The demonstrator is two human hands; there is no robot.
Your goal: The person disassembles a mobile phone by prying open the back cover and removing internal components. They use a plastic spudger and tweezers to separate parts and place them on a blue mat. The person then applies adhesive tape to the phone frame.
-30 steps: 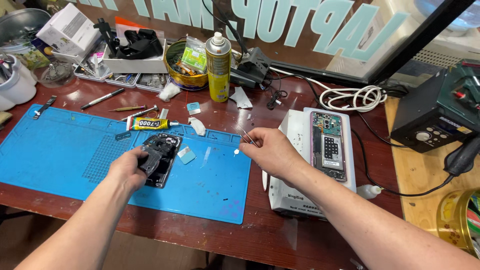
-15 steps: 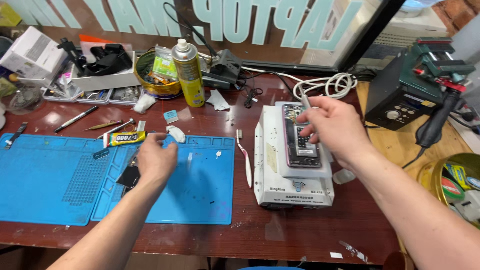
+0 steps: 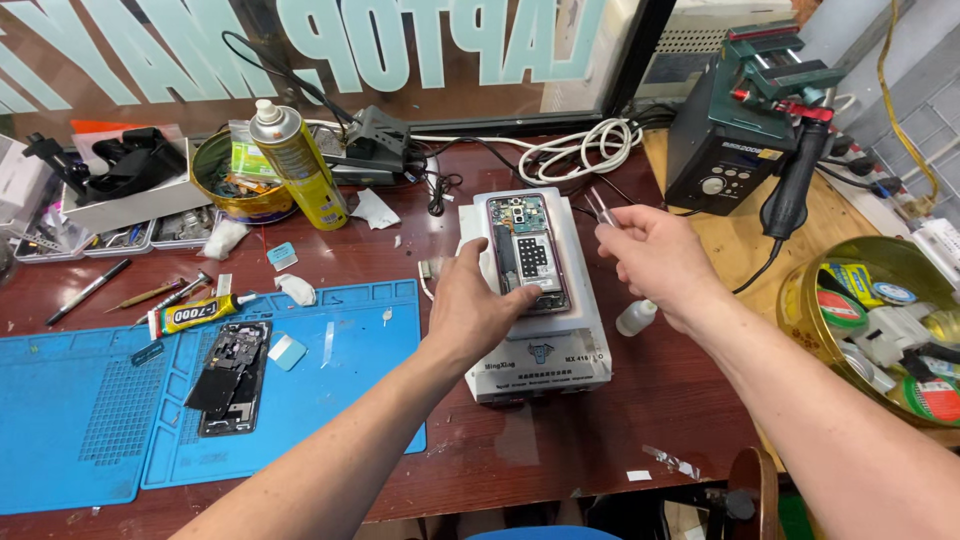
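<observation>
An opened phone (image 3: 528, 250) with its insides showing lies on a white heating plate (image 3: 575, 345) in the middle of the desk. My left hand (image 3: 470, 305) rests on the phone's lower left edge, fingers spread on it. My right hand (image 3: 650, 255) hovers to the right of the phone, pinching thin metal tweezers (image 3: 601, 207) that point up and away. A second dismantled phone part (image 3: 228, 375) lies alone on the blue work mat (image 3: 80, 420) at the left.
A yellow spray can (image 3: 295, 160), glue tube (image 3: 195, 313), a gold tin of parts (image 3: 225, 180) and small tools sit at the back left. A small white bottle (image 3: 637, 317), a coiled white cable (image 3: 580, 150), a soldering station (image 3: 735, 130) and a round tin (image 3: 880, 310) stand to the right.
My left hand has left the part on the blue mat and moved right onto the phone on the white plate. My right hand drew back to the phone's right, still gripping the tweezers.
</observation>
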